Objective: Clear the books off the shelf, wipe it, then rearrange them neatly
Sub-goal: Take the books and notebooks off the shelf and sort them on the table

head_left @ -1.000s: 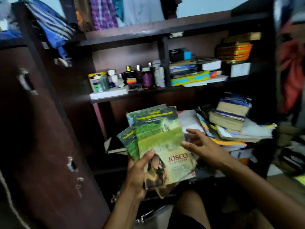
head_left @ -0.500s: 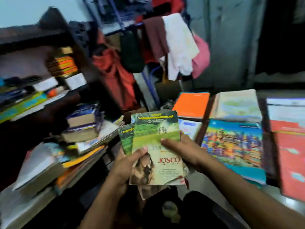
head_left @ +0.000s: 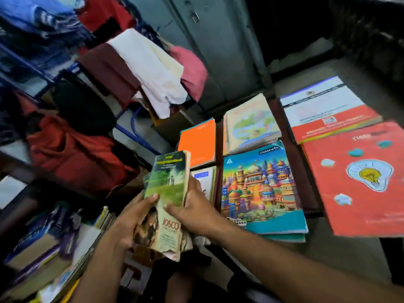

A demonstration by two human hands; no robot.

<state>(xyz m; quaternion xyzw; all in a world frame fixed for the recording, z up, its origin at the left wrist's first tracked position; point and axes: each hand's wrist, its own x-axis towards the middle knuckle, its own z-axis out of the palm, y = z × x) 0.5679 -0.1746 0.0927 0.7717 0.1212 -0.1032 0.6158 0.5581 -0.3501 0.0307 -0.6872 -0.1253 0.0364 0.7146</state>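
- both hands hold a small stack of thin books [head_left: 167, 193] upright in front of the body, low centre of view, above the person's lap
- left hand [head_left: 133, 221] grips the stack's left side, thumb across the green cover, fingers wrapped behind
- right hand [head_left: 194, 212] grips the right edge, thumb on the cover, fingers curled round the back
- top cover is green grass with small figures, "josco" ad printed on the lower part; bottom corner is worn and torn
- at least one more green book peeks out behind the top one on the left; exact count cannot be told
- more books lie flat on a dark surface to the right: orange notebook [head_left: 197, 142], pale book with tree picture [head_left: 251, 122], colourful castle notebook [head_left: 260, 186], white and red booklet [head_left: 325, 112], red book with bulb drawing [head_left: 360, 178]
- a white book [head_left: 204, 179] lies partly hidden behind the right hand, just beside the castle notebook
- shelf [head_left: 28, 217] at lower left, blurred, with a pile of books [head_left: 43, 248] on it
- clothes [head_left: 140, 68] hang on a rack at upper left: white, maroon, pink, red
- grey metal cupboard [head_left: 220, 47] behind the flat books
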